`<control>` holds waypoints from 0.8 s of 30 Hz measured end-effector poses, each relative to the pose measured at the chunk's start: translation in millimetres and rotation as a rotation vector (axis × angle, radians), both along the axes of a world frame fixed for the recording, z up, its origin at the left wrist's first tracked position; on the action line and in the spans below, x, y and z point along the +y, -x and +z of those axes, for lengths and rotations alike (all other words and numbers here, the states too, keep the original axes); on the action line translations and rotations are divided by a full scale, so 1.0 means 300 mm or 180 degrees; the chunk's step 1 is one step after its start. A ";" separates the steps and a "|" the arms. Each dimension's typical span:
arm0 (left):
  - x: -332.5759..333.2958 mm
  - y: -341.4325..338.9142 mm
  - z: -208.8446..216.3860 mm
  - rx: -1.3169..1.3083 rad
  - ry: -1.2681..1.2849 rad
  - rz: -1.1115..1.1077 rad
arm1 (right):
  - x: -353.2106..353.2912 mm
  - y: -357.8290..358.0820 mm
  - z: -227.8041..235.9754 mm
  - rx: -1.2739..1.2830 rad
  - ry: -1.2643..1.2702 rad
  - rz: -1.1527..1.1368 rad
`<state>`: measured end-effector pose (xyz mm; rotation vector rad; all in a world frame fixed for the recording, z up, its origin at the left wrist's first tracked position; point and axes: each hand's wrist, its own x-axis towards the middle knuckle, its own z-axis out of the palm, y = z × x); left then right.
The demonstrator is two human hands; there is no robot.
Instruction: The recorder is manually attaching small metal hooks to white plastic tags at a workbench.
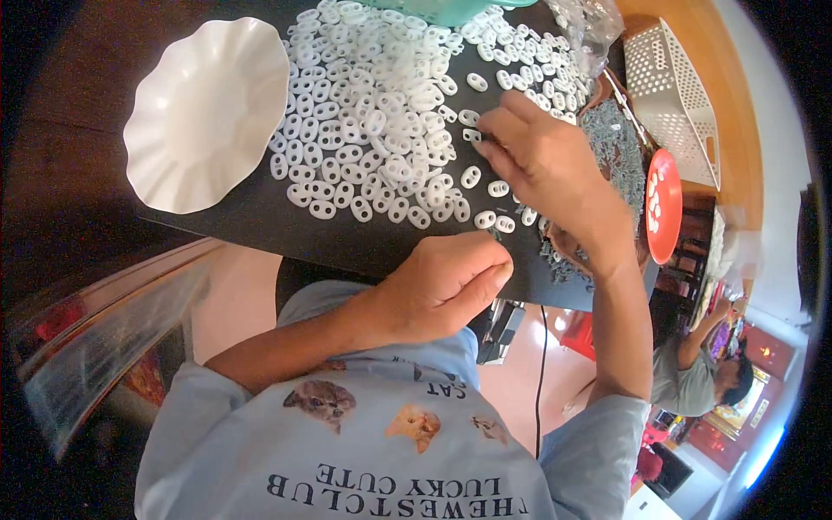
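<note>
A wide spread of small white oval pieces with two holes each (pixel 329 134) covers the dark tabletop ahead of me. My right hand (pixel 555 165) reaches over the right side of the spread. Its thumb and forefinger close around one small white two-hole piece (pixel 471 135), next to other loose pieces. Near the table's front edge my left hand (pixel 455 282) is curled, thumb pressed to the forefinger; whatever it may hold is hidden. Beneath my right forearm lies a heap of small dark grey pieces (pixel 611 139) in a brown container, partly covered by the arm.
A white wavy-rimmed dish (pixel 276 113) stands at the left. At the far edge is a teal basket (pixel 433 10), with a clear plastic bag (pixel 594 26) beside it. A red plate (pixel 665 230) and a white perforated basket (pixel 672 95) are at right. Another person (pixel 693 373) is in the background.
</note>
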<state>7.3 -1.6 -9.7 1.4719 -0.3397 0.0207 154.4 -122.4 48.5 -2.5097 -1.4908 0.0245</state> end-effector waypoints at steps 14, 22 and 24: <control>-0.013 0.016 0.030 0.0141 0.0242 0.0034 | -0.091 0.103 0.075 0.1391 -0.0678 -0.0958; 0.028 0.008 0.103 0.0455 -0.0583 0.0188 | -0.199 0.246 0.122 0.2419 -0.0970 -0.0920; 0.014 0.012 0.107 0.0549 -0.0737 0.0022 | -0.202 0.265 0.106 0.2375 -0.1135 -0.0618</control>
